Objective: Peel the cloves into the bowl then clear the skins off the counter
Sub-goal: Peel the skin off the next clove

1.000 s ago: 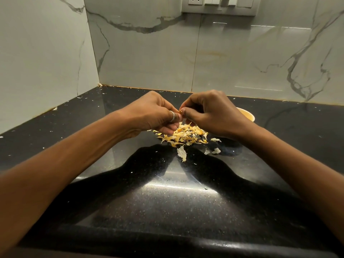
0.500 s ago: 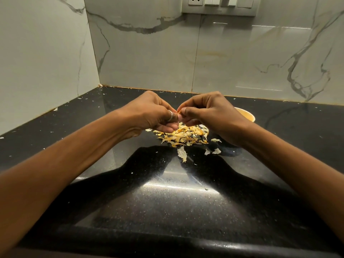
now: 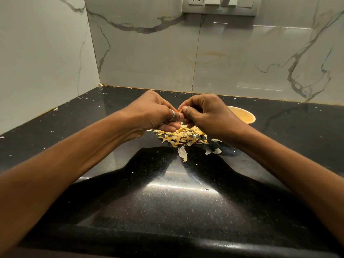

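My left hand [image 3: 155, 113] and my right hand [image 3: 208, 113] meet above the counter, fingers curled, both pinching a small garlic clove [image 3: 180, 110] of which only a sliver shows between the fingertips. A ring sits on my left hand. Directly below the hands lies a pile of yellowish garlic skins [image 3: 183, 137] on the black counter [image 3: 167, 202]. A few loose skins [image 3: 182, 153] lie just in front of the pile. A pale yellow bowl [image 3: 243, 116] stands behind my right hand, mostly hidden by it; its contents cannot be seen.
Marble-patterned walls close off the counter at the back and left, forming a corner. A switch and socket panel [image 3: 220, 5] is on the back wall. Tiny skin flecks are scattered over the counter. The counter's front edge [image 3: 167, 244] runs along the bottom.
Both hands have risen slightly and stayed together over the pile, fingers working at the clove. The pile and bowl have not moved.
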Demonstrator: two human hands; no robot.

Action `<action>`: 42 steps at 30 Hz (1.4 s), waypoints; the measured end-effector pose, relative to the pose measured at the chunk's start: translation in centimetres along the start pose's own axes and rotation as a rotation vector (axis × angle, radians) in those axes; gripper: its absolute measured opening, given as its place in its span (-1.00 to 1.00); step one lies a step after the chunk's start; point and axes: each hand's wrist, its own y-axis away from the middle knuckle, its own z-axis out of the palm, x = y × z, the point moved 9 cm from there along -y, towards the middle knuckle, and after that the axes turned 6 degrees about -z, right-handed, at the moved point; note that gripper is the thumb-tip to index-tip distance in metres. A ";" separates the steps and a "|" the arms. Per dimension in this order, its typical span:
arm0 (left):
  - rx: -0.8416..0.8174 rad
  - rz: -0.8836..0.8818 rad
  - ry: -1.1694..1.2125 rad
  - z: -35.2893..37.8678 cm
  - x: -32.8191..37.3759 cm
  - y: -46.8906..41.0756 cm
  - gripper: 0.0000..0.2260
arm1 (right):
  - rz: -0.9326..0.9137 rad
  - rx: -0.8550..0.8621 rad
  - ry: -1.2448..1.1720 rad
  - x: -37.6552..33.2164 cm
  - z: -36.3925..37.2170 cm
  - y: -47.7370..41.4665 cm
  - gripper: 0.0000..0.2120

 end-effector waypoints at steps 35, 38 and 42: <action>0.136 0.376 -0.218 -0.1 2.2 0.7 -0.77 | 0.135 0.044 -0.172 0.8 -0.7 0.1 -0.78; 0.158 0.432 -0.211 -0.1 2.8 1.1 -0.68 | 0.173 0.029 -0.302 0.9 -0.4 0.2 -0.79; 0.127 0.422 -0.155 -0.1 2.9 1.2 -0.63 | 0.185 0.024 -0.343 0.8 -0.5 0.2 -0.78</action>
